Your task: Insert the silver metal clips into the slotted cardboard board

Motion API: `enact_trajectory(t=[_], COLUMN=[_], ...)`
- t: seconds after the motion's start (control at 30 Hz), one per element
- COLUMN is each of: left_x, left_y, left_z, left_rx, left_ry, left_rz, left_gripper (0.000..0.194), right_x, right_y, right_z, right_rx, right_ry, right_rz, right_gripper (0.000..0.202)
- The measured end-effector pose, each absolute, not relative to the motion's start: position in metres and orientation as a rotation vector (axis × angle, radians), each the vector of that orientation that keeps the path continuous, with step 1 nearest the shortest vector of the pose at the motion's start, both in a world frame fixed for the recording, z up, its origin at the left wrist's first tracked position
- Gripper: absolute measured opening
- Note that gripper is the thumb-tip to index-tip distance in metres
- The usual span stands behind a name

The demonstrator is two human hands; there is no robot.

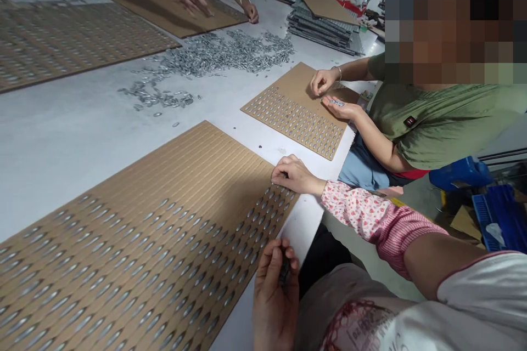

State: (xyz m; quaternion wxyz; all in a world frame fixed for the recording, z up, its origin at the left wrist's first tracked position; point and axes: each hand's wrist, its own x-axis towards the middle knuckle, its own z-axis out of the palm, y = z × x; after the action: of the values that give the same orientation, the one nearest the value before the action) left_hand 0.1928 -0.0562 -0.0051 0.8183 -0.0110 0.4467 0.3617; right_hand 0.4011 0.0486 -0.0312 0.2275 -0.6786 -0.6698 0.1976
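Observation:
A brown grooved board (197,159) lies before me, with rows of small spindle-shaped metal pieces (144,241) covering its near and right parts. My right hand (294,175), below a pink patterned sleeve, is at the board's right edge. Its thumb and fingers are pinched together just above the end of the rows; whatever lies between the fingertips is mostly hidden. Close to the board's near edge, my left hand (275,290) curls palm-up around a small heap of dark metal pieces (284,266), partly covered by the fingers.
Loose metal pieces (222,52) lie heaped mid-table. A co-worker in green fills a smaller board (300,115) on the right. Across the table, other people's hands reach over another board (164,11). Stacked panels (323,27) stand at the back; blue crates (500,219) sit lower right.

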Motion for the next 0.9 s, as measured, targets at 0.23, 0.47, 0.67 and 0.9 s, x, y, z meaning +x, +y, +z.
enact_trajectory(t=[0.23,0.47,0.67,0.9], left_x=[0.193,0.197,0.201,0.194], left_y=[-0.055,-0.053,-0.051,-0.050], left_z=[-0.008,-0.010,-0.007,0.000], left_rx=[0.015,-0.006,-0.020,-0.051], left_ry=[0.994,0.986,0.945,1.026], left_rz=[0.807,0.836,0.800,0.745], left_gripper=[0.030,0.032,0.032,0.022], right_x=[0.400,0.382,0.362,0.389], right_y=[0.047,0.013,-0.010,0.020], right_z=[-0.030,0.009,0.014,-0.007], right_rx=[-1.869,-1.201,-1.109,-1.261], right_ry=[-1.833,-1.998,-1.974,-1.234], right_rz=[0.460,1.046,1.210,1.287], right_gripper=[0.011,0.018,0.027,0.031])
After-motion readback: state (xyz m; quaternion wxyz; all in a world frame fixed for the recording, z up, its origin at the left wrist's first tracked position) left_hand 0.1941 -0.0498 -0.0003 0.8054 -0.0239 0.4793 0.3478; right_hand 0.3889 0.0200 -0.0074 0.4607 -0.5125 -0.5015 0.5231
